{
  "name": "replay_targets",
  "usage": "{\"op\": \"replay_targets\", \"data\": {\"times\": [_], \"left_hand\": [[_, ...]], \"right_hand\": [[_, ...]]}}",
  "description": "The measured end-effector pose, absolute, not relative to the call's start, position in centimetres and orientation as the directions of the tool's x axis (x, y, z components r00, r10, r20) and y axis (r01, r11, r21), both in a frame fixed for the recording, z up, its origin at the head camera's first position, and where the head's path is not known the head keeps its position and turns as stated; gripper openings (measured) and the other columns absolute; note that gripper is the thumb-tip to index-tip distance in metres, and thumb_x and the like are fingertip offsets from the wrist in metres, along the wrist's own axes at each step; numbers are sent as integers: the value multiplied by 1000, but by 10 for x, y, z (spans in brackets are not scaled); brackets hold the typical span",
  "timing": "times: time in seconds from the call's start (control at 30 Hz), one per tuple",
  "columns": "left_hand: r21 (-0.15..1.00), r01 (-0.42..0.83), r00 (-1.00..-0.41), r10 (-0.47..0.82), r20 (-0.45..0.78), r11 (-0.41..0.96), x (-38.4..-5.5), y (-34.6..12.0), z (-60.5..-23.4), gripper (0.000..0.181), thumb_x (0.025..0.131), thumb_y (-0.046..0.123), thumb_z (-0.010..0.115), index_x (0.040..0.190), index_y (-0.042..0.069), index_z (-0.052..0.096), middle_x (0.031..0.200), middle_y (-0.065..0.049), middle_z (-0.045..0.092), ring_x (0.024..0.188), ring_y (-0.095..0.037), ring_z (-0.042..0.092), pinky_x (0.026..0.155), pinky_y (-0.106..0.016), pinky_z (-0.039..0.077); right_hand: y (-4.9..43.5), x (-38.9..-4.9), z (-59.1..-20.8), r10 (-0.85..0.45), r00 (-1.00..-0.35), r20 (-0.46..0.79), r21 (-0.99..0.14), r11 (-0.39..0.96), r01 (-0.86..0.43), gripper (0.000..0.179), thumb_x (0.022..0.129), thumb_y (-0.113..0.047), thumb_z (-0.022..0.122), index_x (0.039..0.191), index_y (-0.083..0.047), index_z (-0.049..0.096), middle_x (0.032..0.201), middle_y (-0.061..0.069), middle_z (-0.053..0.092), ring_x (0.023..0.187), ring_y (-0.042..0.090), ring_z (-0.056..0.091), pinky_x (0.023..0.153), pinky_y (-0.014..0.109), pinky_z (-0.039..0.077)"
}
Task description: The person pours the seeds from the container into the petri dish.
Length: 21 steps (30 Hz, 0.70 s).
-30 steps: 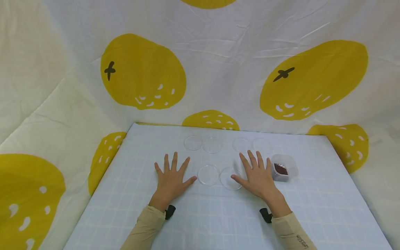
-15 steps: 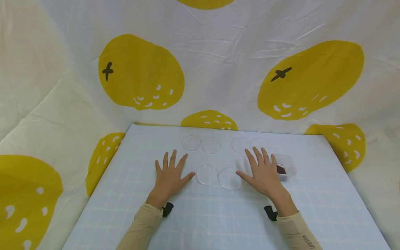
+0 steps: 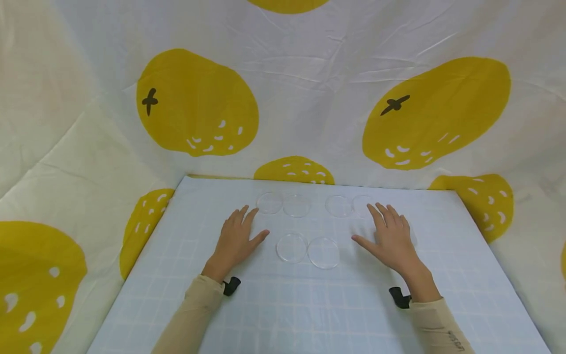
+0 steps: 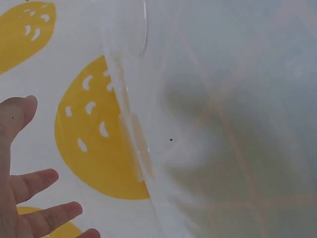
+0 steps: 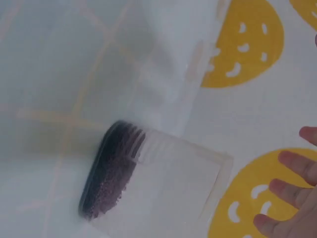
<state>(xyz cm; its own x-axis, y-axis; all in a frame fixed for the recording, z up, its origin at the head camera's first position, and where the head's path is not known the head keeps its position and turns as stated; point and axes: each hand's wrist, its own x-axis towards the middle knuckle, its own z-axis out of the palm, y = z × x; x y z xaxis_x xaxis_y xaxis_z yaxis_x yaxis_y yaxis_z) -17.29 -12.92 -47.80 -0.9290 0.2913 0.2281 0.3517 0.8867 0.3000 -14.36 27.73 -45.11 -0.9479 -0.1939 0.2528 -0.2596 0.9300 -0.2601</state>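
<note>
Left hand (image 3: pixel 233 240): fingers parted, holding nothing; left of the front dishes (image 3: pixel 292 248);
Right hand (image 3: pixel 392 241): fingers spread, empty; near a clear tub (image 5: pixel 166 181), dark inside;
Front dishes: two clear rounds, side by side between the hands;
Back dishes (image 3: pixel 297 205): four more, in two pairs

The one bit of lettering I can spot is on the person's right sleeve (image 3: pixel 433 319): a short dark word (image 3: pixel 456 340), printed small, near the bottom edge of the head view. It runs slantwise over the fabric, and I make out something like "Less", though I wouldn't swear to it; the remainder is too small and blurred to read. On the backdrop (image 3: pixel 305 108), two yellow fruits (image 3: pixel 199 105) each bear a dark cross (image 3: pixel 150 101), drawn rather than lettered.
</note>
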Motion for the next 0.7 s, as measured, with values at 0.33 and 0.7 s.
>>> {"op": "replay_targets", "data": {"times": [0.33,0.7], "left_hand": [[486,339,-941,282,189,805,-199,-137,-480,77,95,49,65,151,3,37,153,-25,34,140,-42,31,114,-53,27],[541,338,-939,314,139,770,-235,-141,-488,80,95,46,67,152,0,33,156,-20,33,143,-38,30,117,-49,24]], "right_hand": [[316,-147,-444,-158,-955,253,-458,849,-262,92,82,-37,82,149,5,35,150,32,35,138,54,25,105,73,20],[353,-141,-446,-49,-995,86,-674,732,-94,105,83,-39,83,161,-12,17,161,26,16,143,51,15,100,79,20]]}}
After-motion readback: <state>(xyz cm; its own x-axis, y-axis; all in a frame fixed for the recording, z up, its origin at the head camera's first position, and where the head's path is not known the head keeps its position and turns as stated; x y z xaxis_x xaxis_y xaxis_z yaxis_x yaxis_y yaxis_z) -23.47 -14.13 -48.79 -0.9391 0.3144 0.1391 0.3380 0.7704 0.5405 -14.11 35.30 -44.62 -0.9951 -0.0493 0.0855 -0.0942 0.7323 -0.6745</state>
